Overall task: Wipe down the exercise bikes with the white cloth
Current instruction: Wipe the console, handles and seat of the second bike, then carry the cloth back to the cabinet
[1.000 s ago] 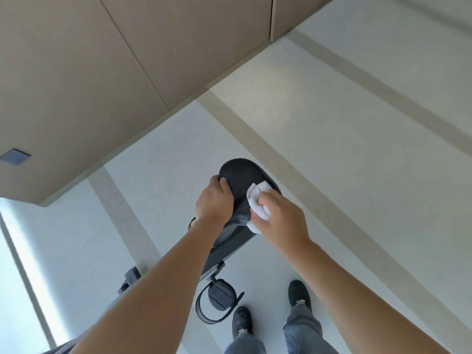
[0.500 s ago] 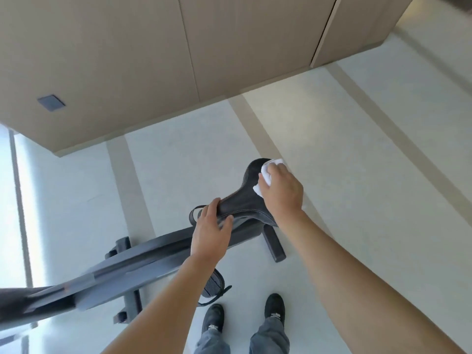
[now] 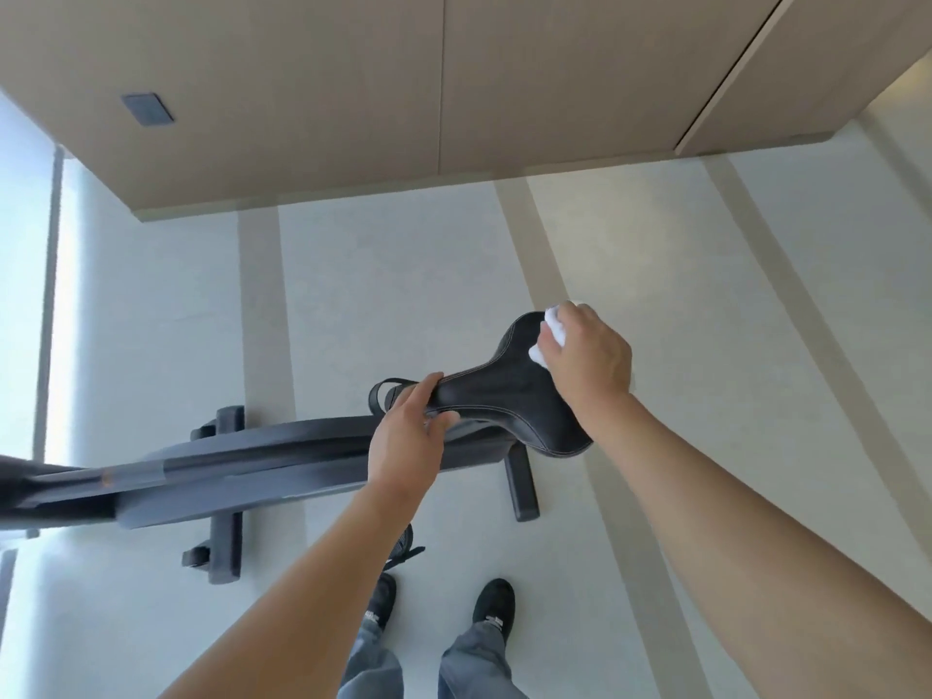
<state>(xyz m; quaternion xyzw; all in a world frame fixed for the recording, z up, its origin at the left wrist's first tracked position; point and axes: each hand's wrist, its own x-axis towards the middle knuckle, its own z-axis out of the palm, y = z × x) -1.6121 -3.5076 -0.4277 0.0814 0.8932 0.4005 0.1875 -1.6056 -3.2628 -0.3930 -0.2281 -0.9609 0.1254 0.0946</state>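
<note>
Two hands work on one bike [image 3: 262,466], seen from above by the head camera. The black saddle [image 3: 509,396] sits just right of the view's centre, its wide end toward 1 o'clock and its narrow nose toward 9 o'clock. The left hand [image 3: 406,441] grasps the nose, fingers curled over the top edge and thumb tucked under the near side. The right hand [image 3: 587,363] clutches the bunched white cloth [image 3: 552,333] and presses it onto the saddle's wide end, at the far rim toward 1 o'clock; only a small part of the cloth shows past the fingers. Both bare forearms reach in from 6 and 4 o'clock.

From under the saddle the dark grey frame runs toward 9 o'clock and leaves the view at the left edge, blurred there. A front foot bar [image 3: 224,496] crosses beneath the frame at 8 o'clock, and a rear foot bar [image 3: 519,486] shows just below the saddle toward 5 o'clock. A pedal strap [image 3: 383,393] loops out at the far side beside the left hand's fingertips; another pedal peeks out beside the left forearm at 6 o'clock.

The pale floor [image 3: 731,295] has beige stripes. Tan wall panels [image 3: 353,93] fill the 12 o'clock part, with a small dark plate [image 3: 147,109] at 10 o'clock. Two black shoes [image 3: 494,605] and grey trouser legs stand at 6 o'clock.
</note>
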